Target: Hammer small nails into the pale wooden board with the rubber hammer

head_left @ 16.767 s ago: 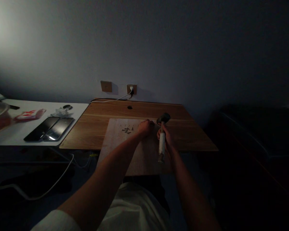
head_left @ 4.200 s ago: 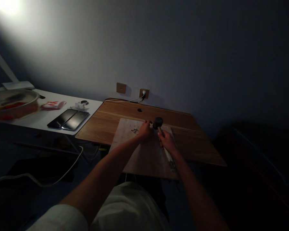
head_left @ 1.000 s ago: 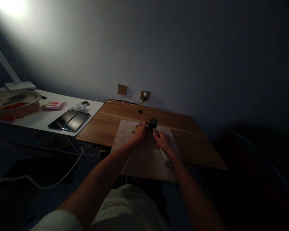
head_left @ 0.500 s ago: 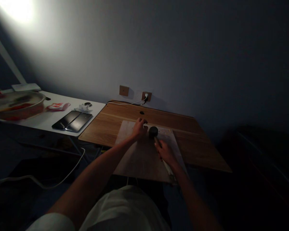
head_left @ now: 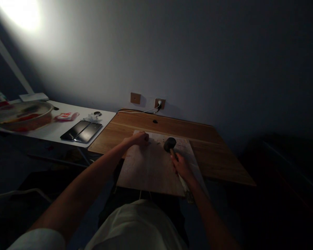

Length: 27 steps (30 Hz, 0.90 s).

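A mallet with a dark, round head (head_left: 169,144) is in my right hand (head_left: 182,165), whose fingers wrap round its light handle. Its head is over the far right part of a pale board (head_left: 148,170) on the wooden table. My left hand (head_left: 142,138) is closed above the board's far left corner. What its fingers hold, if anything, is too dark and small to make out. Several small light bits (head_left: 160,141) lie on the board between my left hand and the mallet head.
The wooden table (head_left: 211,149) stands against the wall, with a plugged socket (head_left: 160,103) above it. On the white table (head_left: 49,133) at left are two dark phone-like slabs (head_left: 88,132), a red-and-white packet (head_left: 67,117), a large round container (head_left: 33,119) and a lit lamp (head_left: 11,64).
My left hand has moved left, away from the mallet head, and its fingers have closed. The mallet remains in my right hand, its head turned slightly. The view has shifted a little.
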{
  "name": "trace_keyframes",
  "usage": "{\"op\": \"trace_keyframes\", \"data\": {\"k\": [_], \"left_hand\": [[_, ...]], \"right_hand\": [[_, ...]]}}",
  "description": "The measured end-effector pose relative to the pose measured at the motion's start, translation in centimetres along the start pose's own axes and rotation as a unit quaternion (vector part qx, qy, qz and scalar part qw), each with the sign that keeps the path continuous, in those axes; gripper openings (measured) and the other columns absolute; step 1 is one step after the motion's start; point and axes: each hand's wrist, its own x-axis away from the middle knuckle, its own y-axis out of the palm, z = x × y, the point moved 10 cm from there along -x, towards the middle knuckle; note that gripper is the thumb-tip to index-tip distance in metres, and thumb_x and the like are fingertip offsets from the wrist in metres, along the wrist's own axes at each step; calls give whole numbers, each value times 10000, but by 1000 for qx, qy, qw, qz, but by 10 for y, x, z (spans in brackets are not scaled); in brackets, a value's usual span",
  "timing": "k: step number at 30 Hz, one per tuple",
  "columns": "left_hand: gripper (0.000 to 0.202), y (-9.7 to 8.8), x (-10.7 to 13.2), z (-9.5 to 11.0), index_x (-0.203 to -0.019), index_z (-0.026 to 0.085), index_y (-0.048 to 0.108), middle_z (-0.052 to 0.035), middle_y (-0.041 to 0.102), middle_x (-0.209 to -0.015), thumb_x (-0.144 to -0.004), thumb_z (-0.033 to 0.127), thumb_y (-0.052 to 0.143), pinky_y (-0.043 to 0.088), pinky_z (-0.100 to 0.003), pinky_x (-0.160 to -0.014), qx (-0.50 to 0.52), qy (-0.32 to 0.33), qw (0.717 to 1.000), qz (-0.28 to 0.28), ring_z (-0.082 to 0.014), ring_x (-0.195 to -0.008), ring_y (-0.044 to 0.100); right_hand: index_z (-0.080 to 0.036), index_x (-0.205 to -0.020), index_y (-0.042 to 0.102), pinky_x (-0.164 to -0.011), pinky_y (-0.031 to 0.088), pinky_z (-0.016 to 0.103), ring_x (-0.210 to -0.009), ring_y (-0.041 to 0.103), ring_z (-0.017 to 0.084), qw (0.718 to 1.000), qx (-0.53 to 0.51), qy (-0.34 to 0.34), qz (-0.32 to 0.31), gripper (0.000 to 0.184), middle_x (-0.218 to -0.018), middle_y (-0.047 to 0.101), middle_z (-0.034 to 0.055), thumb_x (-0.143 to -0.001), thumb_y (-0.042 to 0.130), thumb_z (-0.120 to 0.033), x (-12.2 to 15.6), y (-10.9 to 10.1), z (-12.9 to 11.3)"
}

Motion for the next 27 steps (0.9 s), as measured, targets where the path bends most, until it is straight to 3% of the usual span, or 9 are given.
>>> {"op": "trace_keyframes", "data": {"k": [4, 8, 14, 18, 21, 27], "left_hand": [[263, -2, -5, 7, -956, 182, 723, -62, 717, -975, -772, 367, 695, 464, -214, -700, -13, -18, 1000, 14, -183, -868, 662], [338, 2, -13, 31, -1058, 211, 713, -87, 681, -1115, -805, 429, 664, 507, -266, -783, -24, -14, 999, 39, -217, -936, 674], [368, 7, -24, 67, -1156, 209, 709, -107, 714, -1105, -802, 187, 612, 520, -307, -848, -37, 43, 995, 80, -246, -989, 689], [313, 8, -30, 57, -1098, 201, 749, -80, 753, -1018, -822, 171, 604, 522, -260, -816, 37, 10, 996, 80, -211, -936, 700], [309, 7, -29, 42, -1080, 187, 751, -61, 766, -996, -816, 143, 596, 519, -239, -808, 106, -30, 988, 111, -181, -907, 699], [316, 4, -17, 40, -1065, 173, 751, -71, 767, -1043, -844, 117, 531, 511, -258, -874, 168, -22, 971, 171, -172, -940, 699]], "right_hand": [[-239, -858, 473, -298, 281, 189, -323, 410, 80, 1000, -7, 0, -1, 321, -534, 433, -113, -841, 489, -559, 1, 0, 2], [-233, -904, 486, -304, 279, 194, -322, 414, 85, 1000, -13, 5, 4, 339, -536, 431, -116, -844, 499, -567, -1, 0, 4], [-239, -872, 476, -301, 276, 191, -326, 416, 79, 1000, -15, 12, 6, 338, -551, 445, -110, -840, 516, -573, 0, -1, 5], [-239, -868, 473, -301, 274, 187, -320, 409, 74, 1000, -17, 12, 6, 341, -544, 439, -116, -843, 515, -576, 0, -1, 5], [-237, -883, 473, -299, 281, 189, -318, 404, 77, 1000, -21, 11, 4, 335, -534, 437, -119, -843, 514, -567, -1, -1, 5], [-236, -842, 470, -294, 294, 187, -330, 414, 74, 1000, -27, 6, 6, 348, -548, 448, -107, -828, 513, -581, 0, -2, 3]]}}
